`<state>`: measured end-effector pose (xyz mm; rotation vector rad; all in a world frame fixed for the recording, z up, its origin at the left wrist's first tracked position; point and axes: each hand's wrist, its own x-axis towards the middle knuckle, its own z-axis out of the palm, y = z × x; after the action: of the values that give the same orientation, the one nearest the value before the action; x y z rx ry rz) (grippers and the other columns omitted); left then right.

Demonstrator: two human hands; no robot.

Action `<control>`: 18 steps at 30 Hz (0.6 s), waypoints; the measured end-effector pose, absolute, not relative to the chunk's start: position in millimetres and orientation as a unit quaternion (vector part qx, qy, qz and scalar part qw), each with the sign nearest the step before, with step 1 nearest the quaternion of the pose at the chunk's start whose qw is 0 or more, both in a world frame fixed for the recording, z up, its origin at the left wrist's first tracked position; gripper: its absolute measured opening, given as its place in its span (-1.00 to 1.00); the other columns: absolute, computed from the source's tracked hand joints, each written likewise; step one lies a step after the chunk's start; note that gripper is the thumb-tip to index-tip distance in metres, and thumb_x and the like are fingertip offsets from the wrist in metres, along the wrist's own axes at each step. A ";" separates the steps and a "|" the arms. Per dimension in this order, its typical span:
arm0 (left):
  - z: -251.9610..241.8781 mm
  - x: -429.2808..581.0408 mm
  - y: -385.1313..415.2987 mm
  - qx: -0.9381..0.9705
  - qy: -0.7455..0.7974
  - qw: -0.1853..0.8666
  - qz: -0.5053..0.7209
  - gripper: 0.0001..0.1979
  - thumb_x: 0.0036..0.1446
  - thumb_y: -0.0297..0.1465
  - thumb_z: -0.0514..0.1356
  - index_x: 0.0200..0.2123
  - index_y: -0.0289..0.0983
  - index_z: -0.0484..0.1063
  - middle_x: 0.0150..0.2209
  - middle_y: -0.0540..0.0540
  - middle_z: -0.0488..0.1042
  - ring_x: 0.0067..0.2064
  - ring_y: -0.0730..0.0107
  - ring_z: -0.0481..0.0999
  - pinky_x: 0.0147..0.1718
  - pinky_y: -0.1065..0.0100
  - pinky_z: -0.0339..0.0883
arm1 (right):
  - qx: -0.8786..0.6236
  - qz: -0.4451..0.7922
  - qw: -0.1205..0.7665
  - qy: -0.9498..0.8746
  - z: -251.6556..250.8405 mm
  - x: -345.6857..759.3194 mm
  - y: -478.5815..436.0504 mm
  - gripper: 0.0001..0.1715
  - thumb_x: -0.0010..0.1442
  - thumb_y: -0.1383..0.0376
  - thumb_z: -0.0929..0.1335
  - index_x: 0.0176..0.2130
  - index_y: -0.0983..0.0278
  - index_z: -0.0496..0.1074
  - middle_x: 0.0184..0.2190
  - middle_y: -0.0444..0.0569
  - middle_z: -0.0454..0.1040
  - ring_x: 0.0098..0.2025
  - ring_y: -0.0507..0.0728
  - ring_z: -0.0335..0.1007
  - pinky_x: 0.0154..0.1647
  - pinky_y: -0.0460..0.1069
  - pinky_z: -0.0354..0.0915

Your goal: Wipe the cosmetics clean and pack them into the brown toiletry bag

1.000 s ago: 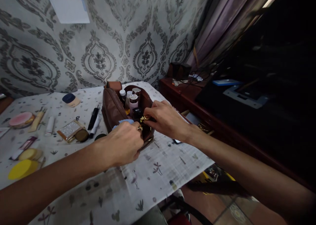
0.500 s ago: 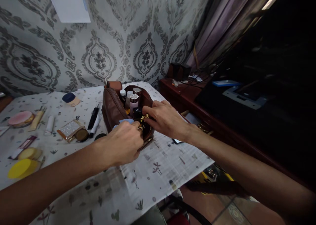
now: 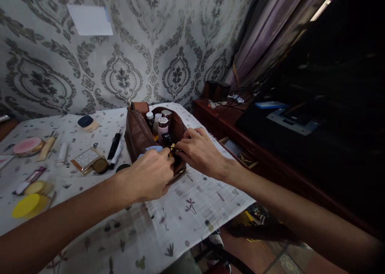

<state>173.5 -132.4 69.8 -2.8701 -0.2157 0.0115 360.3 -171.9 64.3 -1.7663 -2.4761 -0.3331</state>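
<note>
A brown leather pouch (image 3: 136, 134) stands open on the table, with several small bottles (image 3: 163, 124) upright inside. My left hand (image 3: 152, 174) is closed at the pouch's near end, its fingers curled against the rim beside something light blue (image 3: 150, 149). My right hand (image 3: 200, 152) is pinched on a small gold piece (image 3: 172, 148) at the same near end, maybe the zipper pull. Both hands nearly touch there.
On the patterned tablecloth (image 3: 192, 202), left of the pouch, lie a black tube (image 3: 114, 146), a white tube (image 3: 62, 154), a glittery compact (image 3: 86, 160), a pink compact (image 3: 27, 146), a yellow lid (image 3: 28, 205) and a blue-lidded jar (image 3: 86, 122). A dark wooden cabinet (image 3: 240, 133) stands right.
My right hand has drawn slightly left and closer to my left hand at the pouch's near end. The view has shifted a little; nothing else on the table moved.
</note>
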 end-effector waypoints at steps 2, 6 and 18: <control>71.1 172.5 -132.8 -0.989 -0.075 0.127 0.002 -0.74 0.14 -0.23 0.25 -0.34 -0.34 0.54 -0.31 -0.19 0.54 -0.13 0.03 0.47 -0.44 0.23 0.27 | -0.568 -0.122 0.066 -0.811 62.1 362.6 -173.9 -0.88 0.29 0.32 0.36 -0.24 0.32 0.50 -0.33 0.05 0.57 -0.10 0.21 0.26 -0.07 0.10 0.03; 73.5 172.2 -132.0 -0.990 -0.079 0.115 0.016 -0.80 0.16 -0.30 0.23 -0.35 -0.33 0.55 -0.31 -0.19 0.57 -0.12 0.04 0.48 -0.42 0.24 0.26 | -0.539 -0.133 0.112 -0.824 56.9 366.6 -179.9 -0.87 0.33 0.34 0.32 -0.25 0.31 0.48 -0.33 0.04 0.55 -0.10 0.21 0.24 -0.06 0.08 0.07; 73.8 172.3 -129.1 -0.992 -0.083 0.097 0.002 -0.89 0.15 -0.40 0.23 -0.33 -0.32 0.53 -0.33 -0.17 0.55 -0.13 0.10 0.47 -0.40 0.26 0.26 | -0.485 -0.122 0.150 -0.853 55.9 372.2 -184.7 -0.75 0.35 0.40 0.23 -0.25 0.31 0.48 -0.37 0.04 0.50 -0.14 0.21 0.22 -0.06 0.10 0.18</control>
<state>172.3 -129.1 73.8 -2.9365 -0.2467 0.0072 372.2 -184.7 55.9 -1.3939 -2.4492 -0.3505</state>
